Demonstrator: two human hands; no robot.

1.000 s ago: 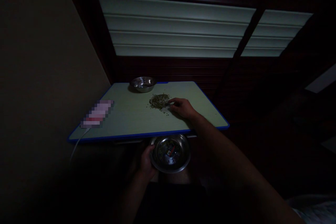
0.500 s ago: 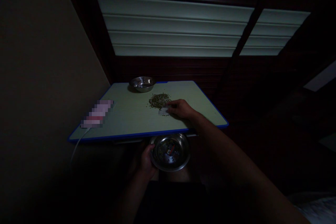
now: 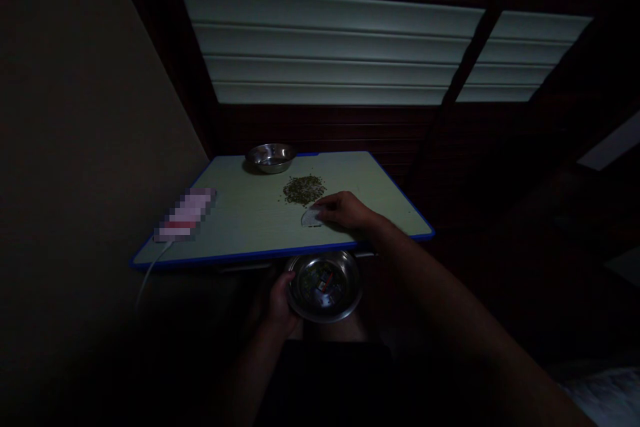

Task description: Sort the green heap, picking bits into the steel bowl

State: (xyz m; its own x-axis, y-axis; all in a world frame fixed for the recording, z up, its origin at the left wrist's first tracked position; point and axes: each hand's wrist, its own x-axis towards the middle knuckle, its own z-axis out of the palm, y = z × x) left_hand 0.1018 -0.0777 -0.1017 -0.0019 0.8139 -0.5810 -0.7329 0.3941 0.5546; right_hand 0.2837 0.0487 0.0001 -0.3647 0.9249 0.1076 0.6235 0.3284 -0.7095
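My left hand [image 3: 283, 300] grips the left rim of a shiny metal bowl [image 3: 350, 305], held just below the table's front edge. Something small with red on it shows in the bowl's bottom, too dark to make out. On the pale table my right hand [image 3: 344, 210] pinches a thin whitish scraper-like piece [image 3: 310, 217], laid low against the tabletop. A few small grains lie along its near edge. Just beyond it is a loose pile of small greenish-brown grains [image 3: 304, 189], apart from the piece.
A second metal bowl [image 3: 271, 159] stands at the table's back left. A blurred-out pink flat object [image 3: 186, 215] with a white cable [image 3: 149, 273] lies at the left edge. The pale table [image 3: 240, 227] has a blue rim; a dark slatted panel [image 3: 330, 47] rises behind.
My right hand has drawn the whitish piece slightly toward me, away from the pile, with a few grains at its near edge. My left hand still holds the bowl in nearly the same place.
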